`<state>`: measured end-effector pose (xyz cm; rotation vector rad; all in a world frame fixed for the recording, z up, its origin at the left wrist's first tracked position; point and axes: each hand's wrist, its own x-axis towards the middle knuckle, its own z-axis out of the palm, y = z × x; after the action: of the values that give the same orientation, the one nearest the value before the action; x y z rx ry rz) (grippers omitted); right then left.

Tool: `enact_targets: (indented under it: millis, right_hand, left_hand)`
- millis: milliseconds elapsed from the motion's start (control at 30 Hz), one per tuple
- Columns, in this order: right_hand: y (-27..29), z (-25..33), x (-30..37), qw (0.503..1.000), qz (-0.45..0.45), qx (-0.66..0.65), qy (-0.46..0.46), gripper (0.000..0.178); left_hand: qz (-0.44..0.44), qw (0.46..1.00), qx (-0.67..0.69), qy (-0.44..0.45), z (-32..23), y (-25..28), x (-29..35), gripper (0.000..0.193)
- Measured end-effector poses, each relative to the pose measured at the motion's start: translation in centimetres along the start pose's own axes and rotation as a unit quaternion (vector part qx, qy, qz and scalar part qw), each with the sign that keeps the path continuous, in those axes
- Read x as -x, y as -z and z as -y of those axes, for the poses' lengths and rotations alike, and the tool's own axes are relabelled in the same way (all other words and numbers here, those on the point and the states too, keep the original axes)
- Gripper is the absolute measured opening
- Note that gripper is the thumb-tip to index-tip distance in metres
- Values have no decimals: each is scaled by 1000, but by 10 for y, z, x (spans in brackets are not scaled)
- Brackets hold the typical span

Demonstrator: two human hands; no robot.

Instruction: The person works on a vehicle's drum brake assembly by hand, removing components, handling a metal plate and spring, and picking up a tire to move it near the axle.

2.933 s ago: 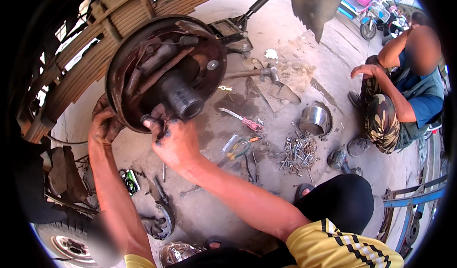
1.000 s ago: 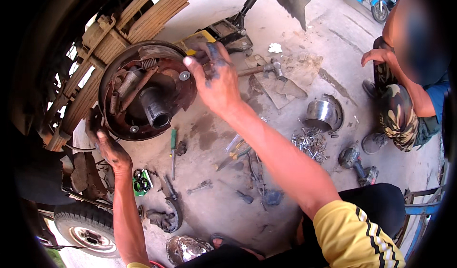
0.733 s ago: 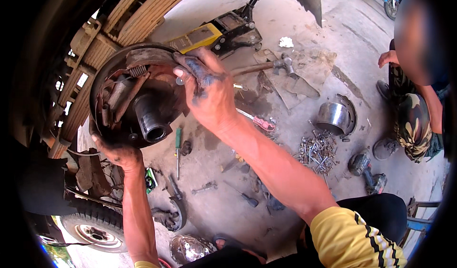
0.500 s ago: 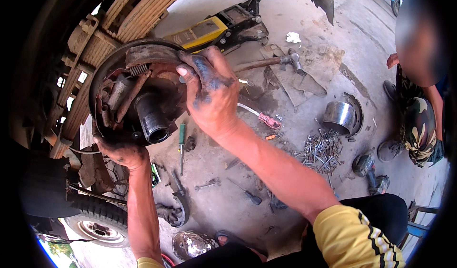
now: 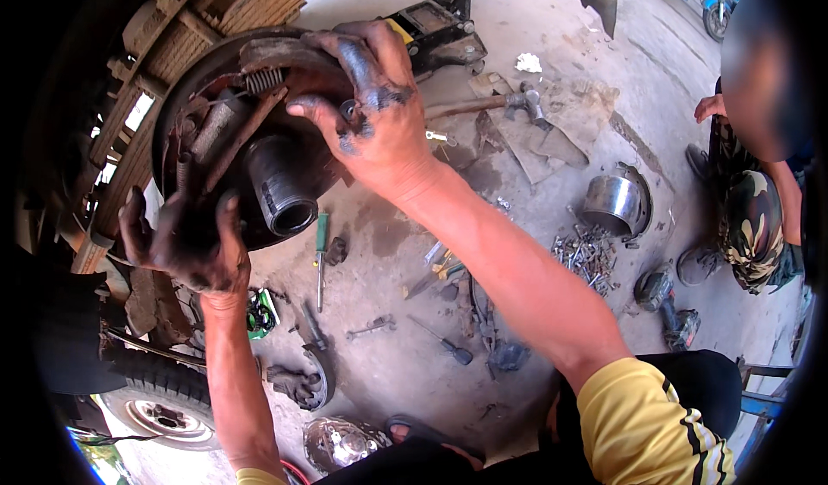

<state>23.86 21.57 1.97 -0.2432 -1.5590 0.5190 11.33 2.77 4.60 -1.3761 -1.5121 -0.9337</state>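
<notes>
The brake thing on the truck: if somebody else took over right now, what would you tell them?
Left hand grips the lower left rim of the brake assembly. Right hand, greasy, presses on its upper right shoe edge. Spring sits at the top; axle hub is bare. Green screwdriver, hammer and bolts lie on the floor. Drum off; shoes not finished.

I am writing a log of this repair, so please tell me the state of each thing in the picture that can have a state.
Brake assembly: exposed, drum off, shoes and springs visible.
Axle spindle: bare, sticking out.
Left hand: greasy, gripping the assembly's lower edge.
Right hand: greasy, pressing on the upper shoe.
Hammer: lying on the ground.
Green screwdriver: lying on the ground.
Metal hub: on its side.
</notes>
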Motion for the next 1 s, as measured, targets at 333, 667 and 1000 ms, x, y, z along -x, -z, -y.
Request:
enact_targets:
  millis: [333,667,1000]
  right_hand:
    - [-5,-6,4,999,-18,-21,44,60]
    - [-22,3,4,997,-41,70,14,71]
    - [-8,-10,-3,995,33,77,53,71]
  left_hand:
    - [78,965,-195,-156,-12,5,-28,22]
    - [62,986,-126,-88,-11,1,-24,18]
    - [52,996,-26,-61,1,1,-23,48]
